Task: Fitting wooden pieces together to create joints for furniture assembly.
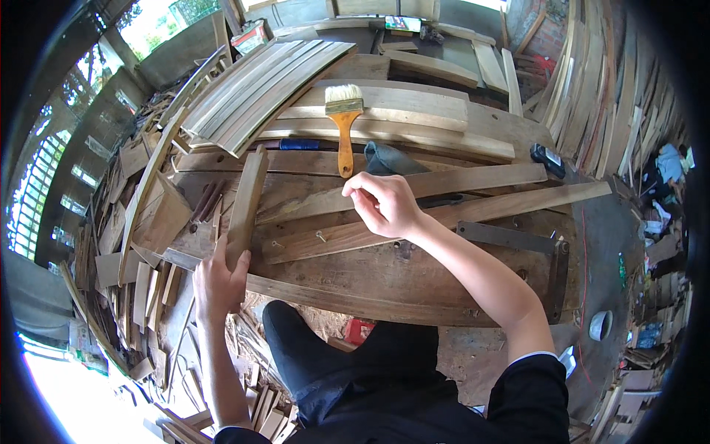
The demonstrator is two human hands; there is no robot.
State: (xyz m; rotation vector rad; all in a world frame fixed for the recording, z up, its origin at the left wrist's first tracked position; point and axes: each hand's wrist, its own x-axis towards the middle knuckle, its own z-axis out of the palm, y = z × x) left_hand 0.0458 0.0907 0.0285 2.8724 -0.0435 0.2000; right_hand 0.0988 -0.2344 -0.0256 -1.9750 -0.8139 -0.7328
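Observation:
My left hand (pixel 220 277) is closed round the near end of a short wooden board (pixel 248 194) at the workbench's left front edge. My right hand (pixel 383 205) is over the middle of the bench with its fingers curled together; what they hold, if anything, is hidden. Just beyond its fingertips is the handle of a flat paintbrush (pixel 345 129), bristles pointing away from me, apparently apart from the hand. Beneath the right forearm run two long wooden strips, the nearer strip (pixel 436 222) bearing a small screw (pixel 320 236) near its left end.
A metal try square (pixel 510 235) lies at the bench's right. Behind are stacked planks (pixel 414 111), a slatted panel (pixel 270 89), a grey cloth (pixel 392 159), a blue-handled tool (pixel 299 144) and a dark device (pixel 547 160). Scrap wood (pixel 151 288) crowds the left; a lit phone (pixel 403 24) stands far back.

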